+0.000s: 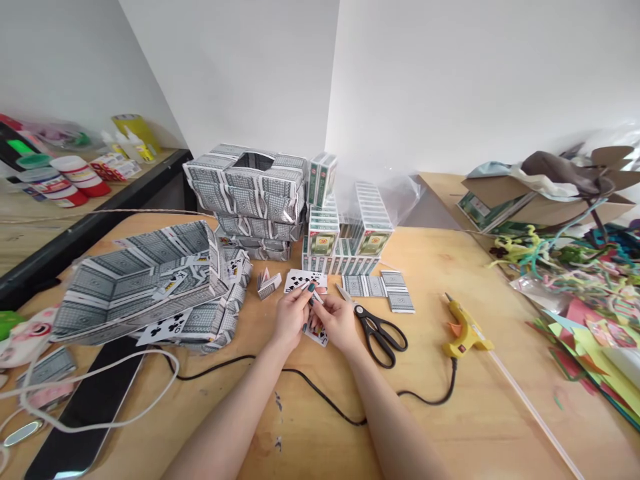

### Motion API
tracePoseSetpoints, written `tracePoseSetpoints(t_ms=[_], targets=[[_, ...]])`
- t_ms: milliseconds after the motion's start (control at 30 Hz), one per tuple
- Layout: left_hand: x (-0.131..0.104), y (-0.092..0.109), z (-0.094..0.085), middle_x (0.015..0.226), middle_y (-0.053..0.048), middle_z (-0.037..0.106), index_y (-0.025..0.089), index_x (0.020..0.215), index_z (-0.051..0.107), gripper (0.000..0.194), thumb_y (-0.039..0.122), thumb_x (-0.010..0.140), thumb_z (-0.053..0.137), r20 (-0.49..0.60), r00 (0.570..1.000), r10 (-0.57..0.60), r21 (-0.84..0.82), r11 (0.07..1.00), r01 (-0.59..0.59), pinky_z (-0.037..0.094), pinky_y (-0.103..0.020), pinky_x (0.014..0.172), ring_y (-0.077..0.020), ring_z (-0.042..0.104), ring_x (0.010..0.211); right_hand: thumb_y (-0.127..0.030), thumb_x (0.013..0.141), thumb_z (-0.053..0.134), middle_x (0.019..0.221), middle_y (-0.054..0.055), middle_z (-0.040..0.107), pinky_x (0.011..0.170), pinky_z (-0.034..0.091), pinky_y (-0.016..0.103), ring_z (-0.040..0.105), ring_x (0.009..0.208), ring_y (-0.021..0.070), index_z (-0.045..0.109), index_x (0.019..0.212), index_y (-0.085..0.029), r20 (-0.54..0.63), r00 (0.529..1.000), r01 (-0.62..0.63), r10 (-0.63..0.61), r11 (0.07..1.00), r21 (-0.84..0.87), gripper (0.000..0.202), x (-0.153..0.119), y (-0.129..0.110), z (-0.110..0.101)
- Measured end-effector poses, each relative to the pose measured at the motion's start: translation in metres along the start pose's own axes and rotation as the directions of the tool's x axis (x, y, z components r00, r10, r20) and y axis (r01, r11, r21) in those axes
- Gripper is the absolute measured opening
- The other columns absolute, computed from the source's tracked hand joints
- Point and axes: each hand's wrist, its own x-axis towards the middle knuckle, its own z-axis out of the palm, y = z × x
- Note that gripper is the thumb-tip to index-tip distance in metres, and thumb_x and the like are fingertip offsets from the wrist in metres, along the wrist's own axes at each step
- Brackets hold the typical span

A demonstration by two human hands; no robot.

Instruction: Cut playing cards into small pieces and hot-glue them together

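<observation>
Head view — the left hand (294, 311) and right hand (336, 319) pinch a small playing card (316, 298) together, fingers closed — black-handled scissors (381, 337) just beside the right.

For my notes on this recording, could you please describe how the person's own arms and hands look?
The left forearm and right forearm are bare, with no sleeve, watch or bracelet visible. The left hand and right hand wear no gloves; dark teal polish shows on their nails.

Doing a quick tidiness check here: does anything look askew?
The card-covered tray at left looks askew: it sits tilted over another card-covered piece, with a loose card jutting out beneath it.
</observation>
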Motion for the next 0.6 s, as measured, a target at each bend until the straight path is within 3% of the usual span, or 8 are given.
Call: tracePoseSetpoints(t_ms=[233,600], targets=[[-0.0013,0.0048,0.0010,0.029,0.010,0.033,0.010,0.089,0.066,0.038,0.041,0.067,0.062,0.015,1.000,-0.005,-0.020,1.000,0.005,0.031,-0.021,0.030,-0.0051,0.027,0.024,-0.044,0.072,0.060,0.042,-0.002,0.053,0.037,0.035,0.023,0.044,0.035,0.0091,0.053,0.055,-0.017,0.013,1.000,-0.021,0.020,0.995,0.093,0.032,0.0017,-0.0005,0.0005],[0.0005,-0.0034,0.0006,0.029,0.010,0.033,0.011,0.083,0.066,0.034,0.041,0.068,0.062,-0.031,0.998,0.048,0.051,0.998,-0.046,0.025,-0.019,0.029,-0.0047,0.026,0.025,-0.041,0.074,0.057,0.042,-0.003,0.053,0.035,0.034,0.022,0.044,0.033,0.0090,0.050,0.056,-0.019,0.011,1.000,-0.026,0.025,0.997,0.069,0.030,0.0030,0.0060,-0.0019]])
